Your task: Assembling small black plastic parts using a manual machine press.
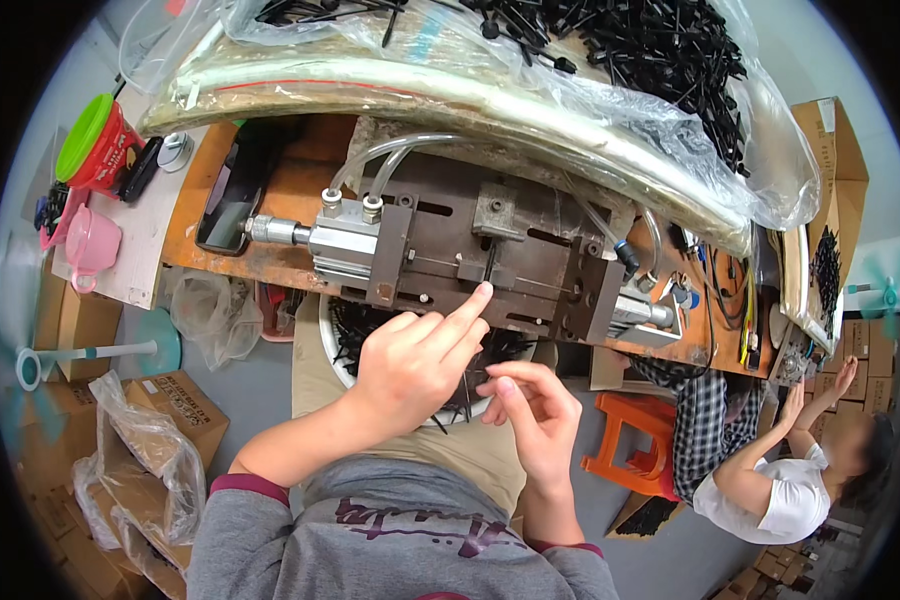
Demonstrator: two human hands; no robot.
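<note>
Likely handling light, stiff and rather smooth, perhaps slipping slightly between dry fingertips and snapping under hard sideways bending. Best taking hold of the black stick (490,262) gently by the near end, pointing toward six o'clock. Sitting upright in the middle of the metal machine (448,205), lying at twelve o'clock from the index fingertip of the left hand (410,362); touching or barely missing, impossible to tell. Holding that index finger straight, bending the others, possibly hiding something beneath. Hovering between five and six o'clock with the right hand (537,425), holding thumb and fingers narrow; pinching anything, impossible to tell.
</note>
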